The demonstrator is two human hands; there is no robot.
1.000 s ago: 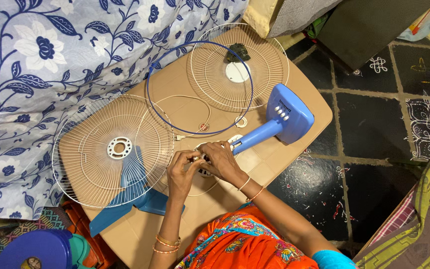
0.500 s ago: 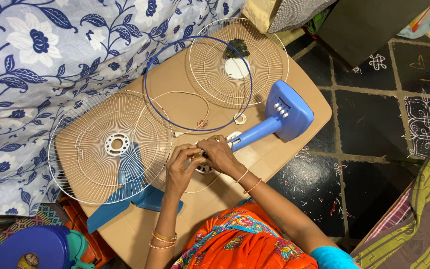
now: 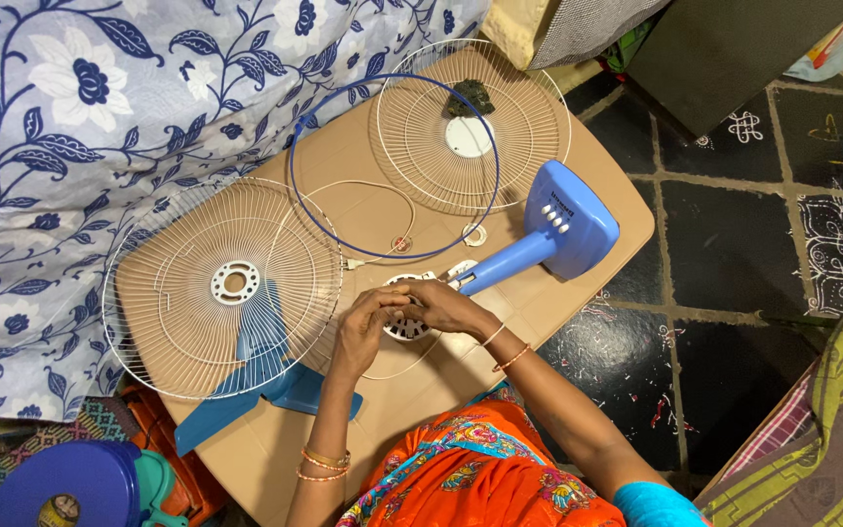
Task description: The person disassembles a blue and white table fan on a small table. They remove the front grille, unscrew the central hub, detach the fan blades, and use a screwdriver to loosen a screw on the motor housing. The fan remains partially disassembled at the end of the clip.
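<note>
Both my hands meet over the white fan motor housing [image 3: 404,324] at the end of the blue fan stand [image 3: 548,239]. My left hand [image 3: 363,327] curls against the housing's left side. My right hand [image 3: 446,307] lies over its top, fingers closed on it. A white rear fan guard [image 3: 173,293] lies to the left over a blue fan blade [image 3: 275,383]. A second white guard [image 3: 519,127] lies at the table's far end, with a thin blue ring [image 3: 295,176] partly over it.
The beige table [image 3: 529,322] holds a white cord [image 3: 368,190] and a small white ring [image 3: 474,235]. Blue floral cloth [image 3: 70,107] lies left. Dark tiled floor [image 3: 734,244] lies right. A blue stool [image 3: 60,488] and orange item stand at bottom left.
My right hand has slid down over the top of the motor housing, and my left hand has shifted slightly against its side. Nothing else on the table moved.
</note>
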